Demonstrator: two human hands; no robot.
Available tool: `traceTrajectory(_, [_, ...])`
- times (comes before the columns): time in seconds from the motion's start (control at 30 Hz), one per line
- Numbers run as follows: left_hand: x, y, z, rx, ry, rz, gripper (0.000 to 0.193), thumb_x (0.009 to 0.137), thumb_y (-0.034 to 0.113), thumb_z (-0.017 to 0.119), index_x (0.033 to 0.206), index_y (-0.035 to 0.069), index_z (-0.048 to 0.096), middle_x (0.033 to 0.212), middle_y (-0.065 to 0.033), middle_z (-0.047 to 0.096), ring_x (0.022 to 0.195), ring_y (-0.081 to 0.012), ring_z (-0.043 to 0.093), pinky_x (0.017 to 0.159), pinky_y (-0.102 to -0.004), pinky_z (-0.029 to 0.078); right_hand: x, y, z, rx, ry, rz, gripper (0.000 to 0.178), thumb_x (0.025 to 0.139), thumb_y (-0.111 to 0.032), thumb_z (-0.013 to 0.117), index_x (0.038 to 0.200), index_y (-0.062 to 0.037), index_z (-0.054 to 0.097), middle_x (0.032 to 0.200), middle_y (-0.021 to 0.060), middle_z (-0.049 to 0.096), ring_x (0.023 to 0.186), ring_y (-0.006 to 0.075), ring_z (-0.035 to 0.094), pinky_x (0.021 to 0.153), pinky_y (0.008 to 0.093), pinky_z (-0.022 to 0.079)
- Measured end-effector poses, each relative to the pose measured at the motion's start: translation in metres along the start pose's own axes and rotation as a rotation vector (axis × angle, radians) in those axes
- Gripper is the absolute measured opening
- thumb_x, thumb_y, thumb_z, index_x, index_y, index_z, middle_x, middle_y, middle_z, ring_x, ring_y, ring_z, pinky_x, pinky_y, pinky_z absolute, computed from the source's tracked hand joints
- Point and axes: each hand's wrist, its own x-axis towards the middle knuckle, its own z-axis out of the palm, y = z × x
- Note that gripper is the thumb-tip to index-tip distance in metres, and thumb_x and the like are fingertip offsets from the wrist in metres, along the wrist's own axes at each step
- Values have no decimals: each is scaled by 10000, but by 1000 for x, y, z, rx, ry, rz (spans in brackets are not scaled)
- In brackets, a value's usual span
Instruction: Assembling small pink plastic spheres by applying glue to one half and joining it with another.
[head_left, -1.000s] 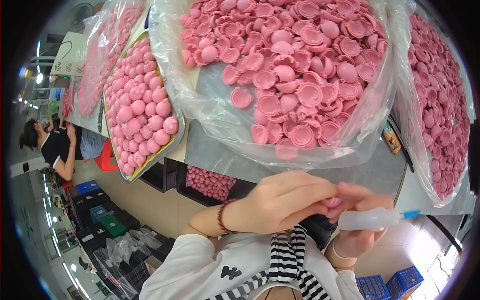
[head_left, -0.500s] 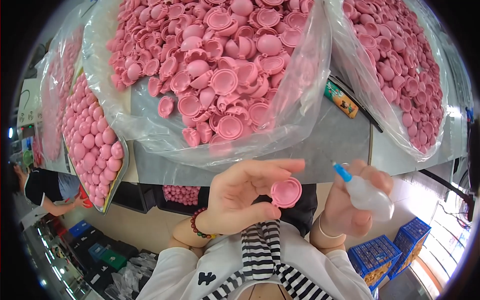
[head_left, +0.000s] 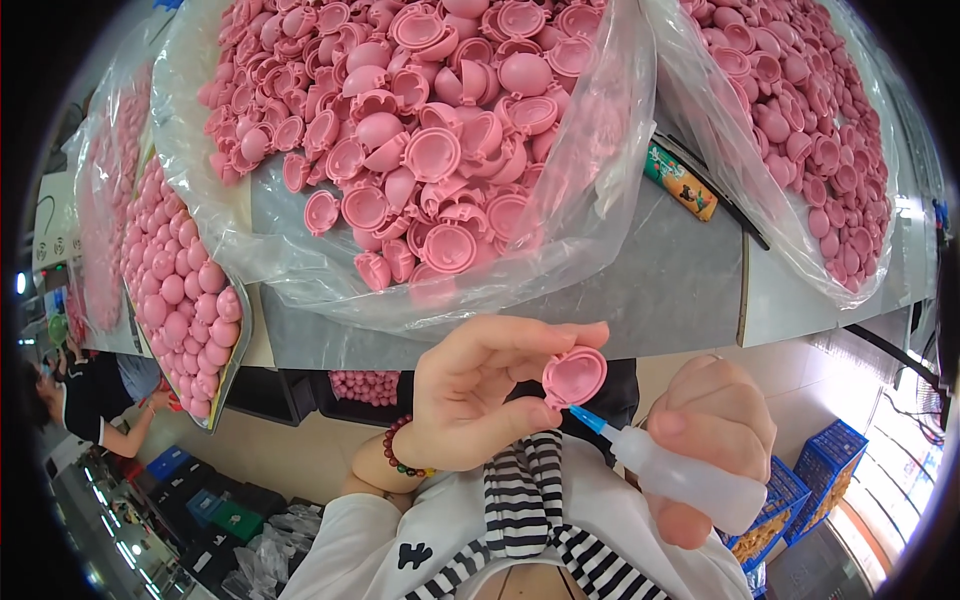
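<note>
My left hand (head_left: 480, 390) is closed on a small pink plastic half-shell (head_left: 576, 376), pinched between thumb and fingers with its hollow side showing. In my right hand (head_left: 715, 435) lies a translucent white squeeze bottle (head_left: 690, 480) with a blue needle tip (head_left: 588, 418). The tip is at the lower edge of the half-shell, beside my left thumb; whether it touches cannot be made out. Beyond my hands, a heap of pink half-shells (head_left: 432, 154) lies in an open clear plastic bag (head_left: 400, 310) on the grey table (head_left: 690, 300).
A second bag of pink shells (head_left: 800, 150) lies at the right, beside a green-and-orange packet (head_left: 680, 184). At the left is a tray of pink balls (head_left: 185, 300). Below the table edge stands a black bin (head_left: 365, 390); blue crates (head_left: 825, 470) are at lower right. A person (head_left: 100, 400) works at far left.
My right hand has turned the bottle and brought its blue tip left and down to the half-shell. My left hand still holds the shell, slightly tilted.
</note>
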Motion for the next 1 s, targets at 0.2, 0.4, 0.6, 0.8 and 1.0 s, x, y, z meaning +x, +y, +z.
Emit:
traceTrajectory(0.2, [0,-1,-7,-38,-84,41,423,740,-98,578,1130,-76,416,1181,-276,452,1111,-258,475,911,-345,404,-4,1,-1,31,59,-9,645,802,-580,445,858,55,544,641,39,437,484,122,398,388,250,254])
traceTrajectory(0.4, [-1,-2,-7,-52,-82,48,434,733,-93,593,1132,-80,423,1185,-283,448,1080,-250,499,897,-343,414,-3,1,7,8,187,30,556,723,-524,592,787,27,624,641,36,543,456,124,436,362,242,309])
traceTrajectory(0.6, [0,-1,-7,-32,-71,48,439,725,-87,607,1129,-80,436,1180,-282,452,1067,-249,507,889,-351,421,-2,5,3,-9,86,-43,660,812,-576,426,890,67,551,652,46,433,492,119,375,399,253,236])
traceTrajectory(0.8, [-1,1,-4,71,10,97,407,696,-80,641,1079,-81,504,1123,-271,503,1018,-259,543,856,-343,439,-3,6,6,-42,87,-45,664,826,-565,406,906,78,550,656,52,437,495,118,374,399,250,235])
traceTrajectory(1.0, [0,8,1,504,96,234,366,656,-87,662,1007,-66,565,1037,-246,566,927,-260,593,787,-313,473,-5,8,8,-50,126,-65,676,821,-573,405,898,83,548,652,56,438,497,123,378,386,245,225])
